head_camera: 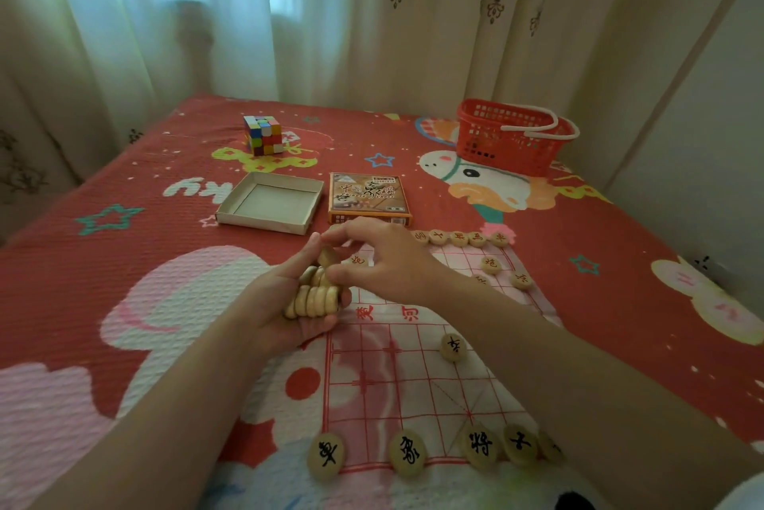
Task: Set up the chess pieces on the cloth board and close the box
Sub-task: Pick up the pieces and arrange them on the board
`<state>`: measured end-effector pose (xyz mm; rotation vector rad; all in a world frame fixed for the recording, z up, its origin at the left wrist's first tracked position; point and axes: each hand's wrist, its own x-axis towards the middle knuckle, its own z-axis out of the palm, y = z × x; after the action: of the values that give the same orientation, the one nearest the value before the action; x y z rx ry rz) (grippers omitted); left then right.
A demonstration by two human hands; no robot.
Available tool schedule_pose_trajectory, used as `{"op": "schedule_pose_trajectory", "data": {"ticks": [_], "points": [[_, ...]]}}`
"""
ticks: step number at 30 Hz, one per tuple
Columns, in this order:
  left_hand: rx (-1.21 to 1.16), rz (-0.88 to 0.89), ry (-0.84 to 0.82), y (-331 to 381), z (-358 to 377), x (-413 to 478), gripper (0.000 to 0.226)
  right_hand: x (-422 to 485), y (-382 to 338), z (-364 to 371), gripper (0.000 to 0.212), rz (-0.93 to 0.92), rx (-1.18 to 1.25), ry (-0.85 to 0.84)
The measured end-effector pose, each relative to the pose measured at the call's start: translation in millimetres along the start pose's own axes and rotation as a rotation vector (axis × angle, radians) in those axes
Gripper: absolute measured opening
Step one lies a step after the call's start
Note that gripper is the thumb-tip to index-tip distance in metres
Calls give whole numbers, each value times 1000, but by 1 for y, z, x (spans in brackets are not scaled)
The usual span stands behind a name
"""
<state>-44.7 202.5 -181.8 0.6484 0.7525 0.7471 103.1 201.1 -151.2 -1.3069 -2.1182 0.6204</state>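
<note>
1. Near edge of the cloth board (413,385): a row of round wooden pieces with black characters (407,452) lies along the closest line; the rightmost one is partly hidden under the right forearm.
2. One black-marked piece (453,347) sits alone on the near half, right of centre.
3. Left hand (285,302), palm up, over the board's left edge at mid-board: cupped around a stack of pieces (315,294) standing on edge, fingers curled under them.
4. Right hand (384,261) reaches across from the right, thumb and fingertips narrowed at the top of that stack; whether it actually grips one piece I cannot tell.
5. Far half of board: a row of red-marked pieces (467,238) along the far line, with more red pieces (491,264) a rank or two nearer; some are hidden behind the right hand.
6. Beyond the board on the red bedspread (124,261): open box tray (270,205), empty, and just right of it the printed box lid (369,197), face up. The two are apart; box not closed.
7. Farthest: a colour puzzle cube (264,135) at left, a red plastic basket (512,135) at right, curtains (289,13) behind.
</note>
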Motion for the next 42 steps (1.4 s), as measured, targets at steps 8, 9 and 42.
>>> {"op": "schedule_pose_trajectory", "data": {"ticks": [8, 9, 42], "points": [[-38, -22, -20, 2, -4, 0, 33, 2, 6, 5, 32, -9, 119, 59], [-54, -30, -29, 3, -4, -1, 28, 2, 7, 3, 32, -5, 167, 60], [39, 25, 88, 8, -2, -3, 19, -35, 28, -21, 30, -80, 48, 129]]}}
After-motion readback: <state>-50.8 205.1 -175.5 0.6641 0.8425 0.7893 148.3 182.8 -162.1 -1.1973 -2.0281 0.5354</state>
